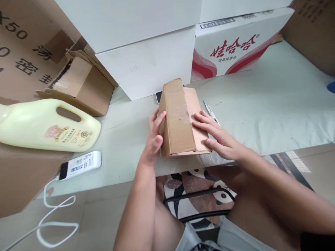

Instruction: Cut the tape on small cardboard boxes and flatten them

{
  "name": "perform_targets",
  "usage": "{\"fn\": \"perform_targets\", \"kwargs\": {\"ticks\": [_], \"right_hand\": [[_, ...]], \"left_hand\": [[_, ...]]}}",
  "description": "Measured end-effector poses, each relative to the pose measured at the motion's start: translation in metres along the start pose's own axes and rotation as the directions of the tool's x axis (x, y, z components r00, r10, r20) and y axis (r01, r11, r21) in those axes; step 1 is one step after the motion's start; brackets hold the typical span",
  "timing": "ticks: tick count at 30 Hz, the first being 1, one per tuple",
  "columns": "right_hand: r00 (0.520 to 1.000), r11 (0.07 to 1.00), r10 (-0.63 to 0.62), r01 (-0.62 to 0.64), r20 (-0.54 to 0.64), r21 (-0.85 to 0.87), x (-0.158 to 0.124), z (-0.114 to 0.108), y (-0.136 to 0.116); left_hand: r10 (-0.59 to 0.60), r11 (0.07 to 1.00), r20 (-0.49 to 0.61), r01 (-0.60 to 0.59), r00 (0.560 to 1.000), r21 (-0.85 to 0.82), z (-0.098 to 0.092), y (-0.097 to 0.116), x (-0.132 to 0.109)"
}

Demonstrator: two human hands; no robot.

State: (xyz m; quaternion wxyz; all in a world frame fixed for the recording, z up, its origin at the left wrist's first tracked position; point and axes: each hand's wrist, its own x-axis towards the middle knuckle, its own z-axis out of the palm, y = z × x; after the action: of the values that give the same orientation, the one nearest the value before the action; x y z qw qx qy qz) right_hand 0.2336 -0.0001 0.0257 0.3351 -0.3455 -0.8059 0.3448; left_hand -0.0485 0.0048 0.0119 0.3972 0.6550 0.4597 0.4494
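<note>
A small brown cardboard box [179,120] sits near the front edge of the covered table, a wide strip of brown tape running along its top. My left hand [155,139] presses on its left side, with the fingertips at the upper edge. Across the paler right panel lies my right hand [213,134], its fingers a little spread, so the box is held between both hands. Just beyond the right fingers is a slim white tool [212,113] with a thin metal tip, perhaps a craft knife. A dark-faced device [158,97] is mostly hidden behind the box.
White cartons [146,62] and a red-printed water carton [230,48] stand at the back. At left are an open cardboard box [86,83], a pale yellow jug [49,125] on its side and a white power bank [81,164] with a cable [59,225]. Below is a panda-patterned seat [196,195].
</note>
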Motion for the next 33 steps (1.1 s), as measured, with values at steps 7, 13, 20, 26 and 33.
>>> {"fn": "perform_targets", "kwargs": {"ticks": [7,13,20,26,33], "right_hand": [[0.998,0.998,-0.050,0.051,0.031,-0.033,0.001,-0.003,0.000],[0.998,1.000,-0.023,0.023,0.052,-0.004,0.001,0.010,-0.006],[0.932,0.944,0.245,-0.293,-0.267,-0.155,0.001,0.008,0.014],[0.815,0.686,0.460,-0.578,-0.351,-0.441,0.004,0.001,0.053],[0.786,0.637,0.540,-0.615,-0.301,-0.465,0.015,0.004,0.046]], "left_hand": [[0.062,0.998,-0.031,-0.062,0.998,0.012,0.007,0.008,0.000],[0.241,0.966,-0.045,-0.235,0.969,0.111,0.011,0.024,-0.005],[0.121,0.991,-0.265,-0.099,0.957,0.093,0.003,0.005,-0.005],[0.128,0.990,-0.272,-0.106,0.954,0.094,0.002,0.005,-0.007],[0.206,0.973,-0.278,-0.168,0.938,0.156,0.007,0.009,-0.007]]}}
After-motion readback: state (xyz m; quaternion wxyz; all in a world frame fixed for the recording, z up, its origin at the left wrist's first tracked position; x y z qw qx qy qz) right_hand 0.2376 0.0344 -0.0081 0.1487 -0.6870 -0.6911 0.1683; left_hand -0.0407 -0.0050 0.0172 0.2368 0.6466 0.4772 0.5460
